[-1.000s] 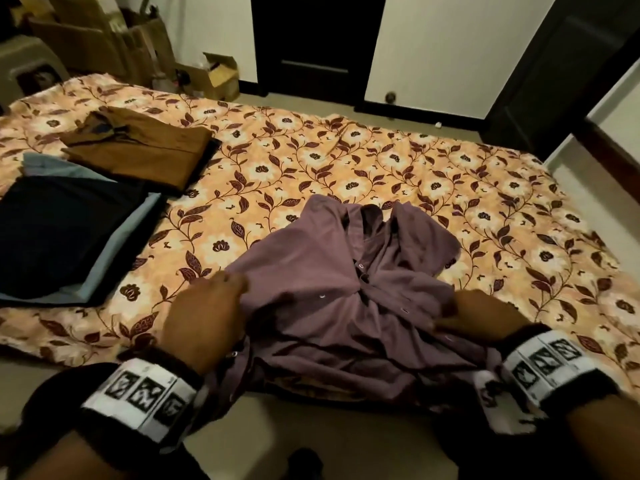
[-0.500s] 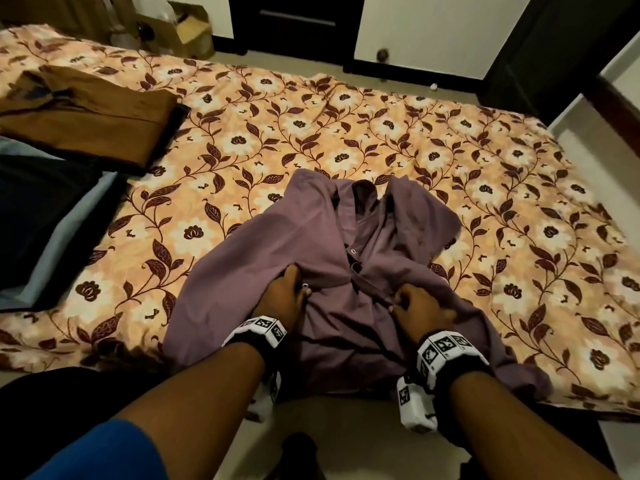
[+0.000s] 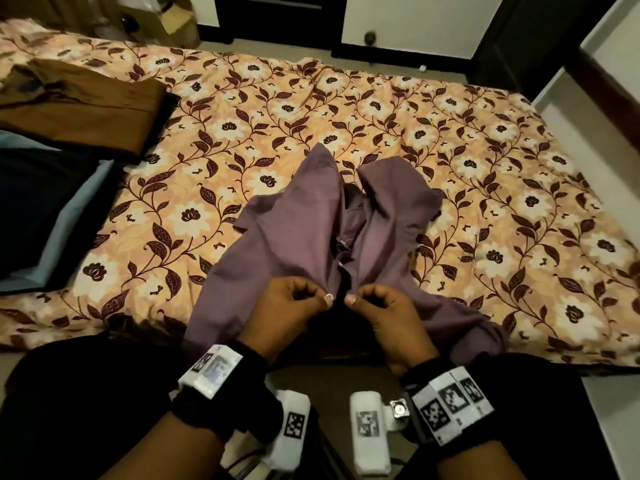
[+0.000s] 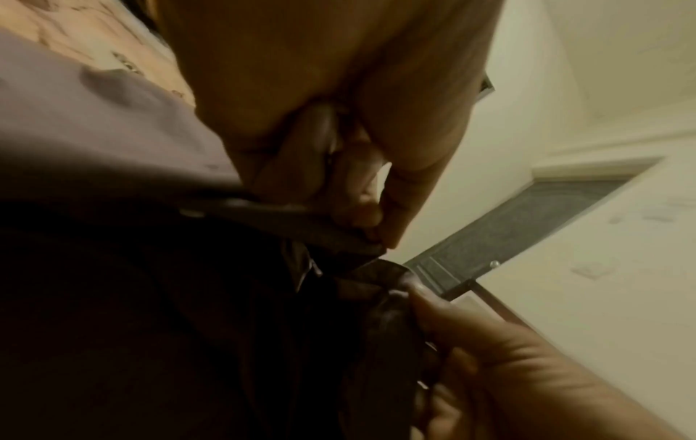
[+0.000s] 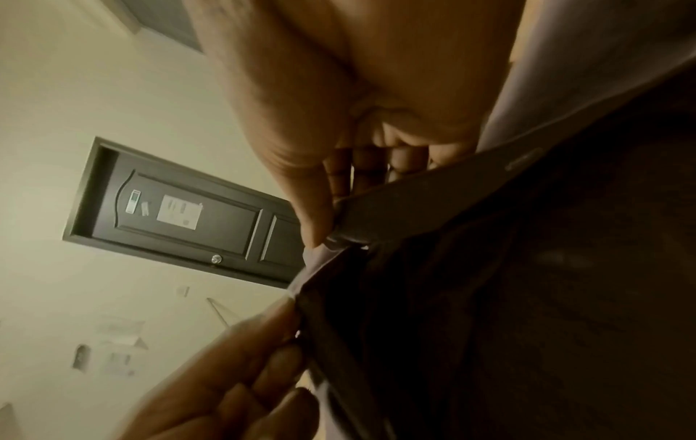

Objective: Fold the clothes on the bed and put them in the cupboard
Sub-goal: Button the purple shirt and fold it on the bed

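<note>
A mauve button-up shirt (image 3: 298, 233) lies crumpled at the near edge of the flowered bed (image 3: 415, 133), collar away from me. My left hand (image 3: 294, 306) pinches the left front placket, thumb on the edge by a white button. My right hand (image 3: 377, 306) pinches the right front placket a few centimetres away. Both edges are lifted off the bed with a dark gap between them. In the left wrist view the left hand (image 4: 361, 208) clamps the shirt (image 4: 94, 134) hem; in the right wrist view the right hand (image 5: 327, 208) grips the shirt (image 5: 433, 190) edge.
A folded brown garment (image 3: 83, 105) lies at the back left of the bed. In front of it sits a folded stack (image 3: 41, 209) of dark and light blue clothes. Cardboard boxes (image 3: 173, 22) and a dark door (image 3: 277, 19) stand beyond the bed. A dark wooden frame (image 3: 606, 98) runs at right.
Both hands moved from the shirt's outer sides to its middle, took hold of the two front edges and lifted them toward me. The shirt bunched up and the view tilted downward.
</note>
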The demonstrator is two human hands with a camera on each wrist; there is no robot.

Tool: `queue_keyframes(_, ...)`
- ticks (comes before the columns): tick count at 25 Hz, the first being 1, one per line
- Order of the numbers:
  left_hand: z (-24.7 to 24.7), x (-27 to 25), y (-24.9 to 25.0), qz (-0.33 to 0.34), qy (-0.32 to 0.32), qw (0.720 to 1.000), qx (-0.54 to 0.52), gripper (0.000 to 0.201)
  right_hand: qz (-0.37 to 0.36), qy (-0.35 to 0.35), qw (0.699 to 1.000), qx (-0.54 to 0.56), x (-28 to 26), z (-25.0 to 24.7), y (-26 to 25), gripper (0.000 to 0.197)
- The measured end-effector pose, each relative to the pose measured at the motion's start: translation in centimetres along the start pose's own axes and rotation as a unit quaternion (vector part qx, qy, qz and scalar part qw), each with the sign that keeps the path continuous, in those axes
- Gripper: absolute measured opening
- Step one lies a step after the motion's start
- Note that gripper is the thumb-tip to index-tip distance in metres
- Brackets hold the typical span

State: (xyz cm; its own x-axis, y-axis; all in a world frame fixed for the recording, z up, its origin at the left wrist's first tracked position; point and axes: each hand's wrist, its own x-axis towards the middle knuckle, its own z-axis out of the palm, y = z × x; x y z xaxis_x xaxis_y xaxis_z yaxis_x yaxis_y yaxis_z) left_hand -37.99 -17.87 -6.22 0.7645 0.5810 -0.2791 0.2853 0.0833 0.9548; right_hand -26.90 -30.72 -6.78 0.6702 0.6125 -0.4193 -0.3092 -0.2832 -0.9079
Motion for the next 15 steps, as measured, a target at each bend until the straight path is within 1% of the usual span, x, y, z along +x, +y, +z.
queue_keyframes(2, 0.2, -0.9, -0.3, 0.015, 0.004, 1.000, 0.025, 0.013, -0.033, -0.016, 0.999, 0.021, -0.5, 0.9, 1.1, 0.008)
queue_keyframes(4, 0.6, -1.3, -1.0, 0.031, 0.016, 0.997, 0.062, 0.014, -0.044, -0.026, 0.998, 0.024, -1.0, 1.2, 2.2, 0.011)
queue_keyframes(7, 1.4, -1.9, -1.8, 0.027, 0.016, 0.997, 0.068, 0.015, -0.053, -0.021, 0.998, 0.028, -1.5, 1.3, 3.6, 0.016)
queue_keyframes(11, 1.7, -2.7, -2.9, 0.004, 0.035, 0.997, 0.063, 0.017, -0.041, 0.023, 0.998, 0.048, -1.7, 1.3, 4.9, 0.012)
queue_keyframes(13, 1.7, -3.1, -2.9, -0.004, 0.043, 0.998, 0.042, 0.018, -0.034, 0.022, 0.997, 0.061, -1.6, 1.2, 5.3, 0.011)
queue_keyframes(15, 1.8, -3.3, -2.9, 0.003, 0.046, 0.998, 0.042, 0.017, -0.030, 0.013, 0.998, 0.060, -1.6, 1.2, 5.5, 0.012)
